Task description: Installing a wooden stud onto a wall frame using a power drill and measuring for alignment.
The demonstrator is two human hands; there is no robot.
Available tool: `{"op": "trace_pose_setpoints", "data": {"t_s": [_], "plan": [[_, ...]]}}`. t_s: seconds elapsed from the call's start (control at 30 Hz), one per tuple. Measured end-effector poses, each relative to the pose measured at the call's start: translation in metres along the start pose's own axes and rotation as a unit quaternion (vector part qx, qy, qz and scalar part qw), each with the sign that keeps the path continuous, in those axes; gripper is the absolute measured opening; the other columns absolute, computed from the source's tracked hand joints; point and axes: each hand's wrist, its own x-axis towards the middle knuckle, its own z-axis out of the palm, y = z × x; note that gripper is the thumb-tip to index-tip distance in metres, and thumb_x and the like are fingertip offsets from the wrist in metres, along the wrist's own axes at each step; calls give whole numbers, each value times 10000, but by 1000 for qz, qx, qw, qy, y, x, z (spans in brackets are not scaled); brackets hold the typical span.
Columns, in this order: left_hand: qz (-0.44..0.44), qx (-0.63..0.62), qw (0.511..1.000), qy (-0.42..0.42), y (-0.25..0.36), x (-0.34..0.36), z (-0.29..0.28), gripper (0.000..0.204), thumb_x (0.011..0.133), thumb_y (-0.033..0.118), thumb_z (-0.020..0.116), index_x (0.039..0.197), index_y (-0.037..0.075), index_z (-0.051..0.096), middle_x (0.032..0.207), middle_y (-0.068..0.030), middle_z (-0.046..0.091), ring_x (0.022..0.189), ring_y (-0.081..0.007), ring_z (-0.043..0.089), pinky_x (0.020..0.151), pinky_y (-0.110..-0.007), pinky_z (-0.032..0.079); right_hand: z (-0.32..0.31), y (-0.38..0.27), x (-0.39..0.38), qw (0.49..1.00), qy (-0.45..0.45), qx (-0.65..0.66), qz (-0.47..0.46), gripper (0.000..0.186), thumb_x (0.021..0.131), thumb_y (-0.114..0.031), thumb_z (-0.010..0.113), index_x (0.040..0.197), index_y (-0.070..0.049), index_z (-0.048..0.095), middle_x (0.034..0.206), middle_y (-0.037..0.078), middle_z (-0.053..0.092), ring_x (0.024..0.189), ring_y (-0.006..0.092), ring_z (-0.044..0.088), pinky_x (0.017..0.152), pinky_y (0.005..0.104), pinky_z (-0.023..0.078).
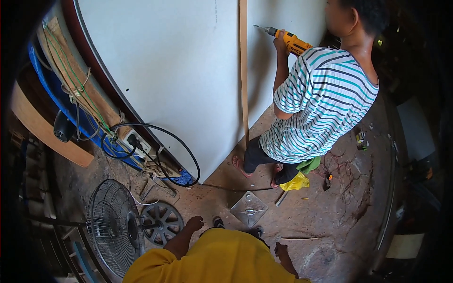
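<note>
My left hand (194, 223) hangs low with its fingers curled in and nothing visible in them. Nearest to it stand a grey spoked wheel (163, 223) and a square silvery tin-like object (249, 209) with a handle on top. On the other side of my yellow shirt, my right hand (281, 250) is down by my side, fingers bent, with nothing seen in it. A thin stick (299, 238) lies on the floor beside it. Ahead, a person in a striped shirt (321, 104) holds a yellow power drill (296, 44), its bit pointing left near a wooden strip (243, 70).
Large white panels (160, 70) stand upright ahead. A caged fan (114, 226) stands at my left. Above it, a black cable (181, 144) loops from a white socket box (132, 139). A yellow bag (296, 182) and tangled wires (342, 174) are at the right.
</note>
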Motion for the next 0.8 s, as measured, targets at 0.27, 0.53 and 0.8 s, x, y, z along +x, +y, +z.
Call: {"op": "trace_pose_setpoints", "data": {"t_s": [0.27, 0.53, 0.8], "plan": [[-16, -4, 999, -33, 9, 6, -5, 343, 692, 218, 526, 981, 34, 544, 965, -149, 548, 878, -295, 527, 778, -366, 418, 4, -1, 9, 998, 4, 9, -67, 427, 760, -369, 453, 445, -80, 454, 378, 47, 396, 285, 163, 360, 300, 299, 280], [-19, -21, 999, -20, 6, -3, -1, 388, 706, 205, 515, 1052, 32, 492, 970, -156, 550, 884, -290, 530, 775, -367, 419, 9, 2, 6, 998, 2, 35, -55, 420, 757, -347, 469, 441, -71, 452, 383, 42, 396, 298, 154, 362, 318, 286, 297], [-18, -27, 999, -1, 12, -8, -4, 430, 710, 199, 510, 1105, 42, 442, 964, -174, 548, 882, -301, 529, 761, -377, 424, 7, 8, 2, 999, 4, 26, -22, 412, 754, -343, 476, 443, -73, 454, 387, 42, 399, 307, 152, 366, 322, 284, 307]]}}
